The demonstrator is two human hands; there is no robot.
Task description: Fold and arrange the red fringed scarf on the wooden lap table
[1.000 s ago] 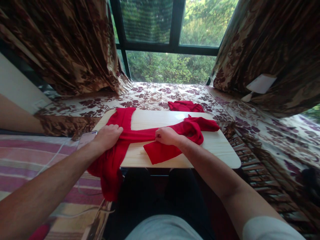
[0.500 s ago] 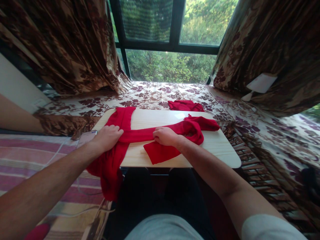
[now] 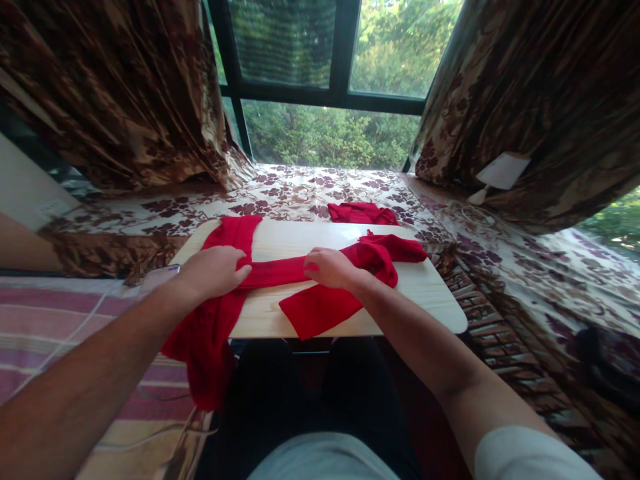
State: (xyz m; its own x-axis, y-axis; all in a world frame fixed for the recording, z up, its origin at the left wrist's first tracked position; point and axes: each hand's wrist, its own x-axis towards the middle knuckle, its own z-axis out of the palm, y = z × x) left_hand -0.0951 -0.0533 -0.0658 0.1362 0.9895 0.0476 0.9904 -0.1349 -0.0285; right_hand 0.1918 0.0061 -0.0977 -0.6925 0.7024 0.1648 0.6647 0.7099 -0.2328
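Red cloth point(image 3: 277, 271) over the table point(image 3: 435, 293) edge, near left corner, seems soft, light, best pinched by edges; left hand point(image 3: 214, 270) fingers parted, right hand point(image 3: 330, 268) grip unclear.

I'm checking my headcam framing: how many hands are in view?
2: the left hand on red cloth near the left end of the table, and the right hand also on red cloth, nearer the middle. No others show.
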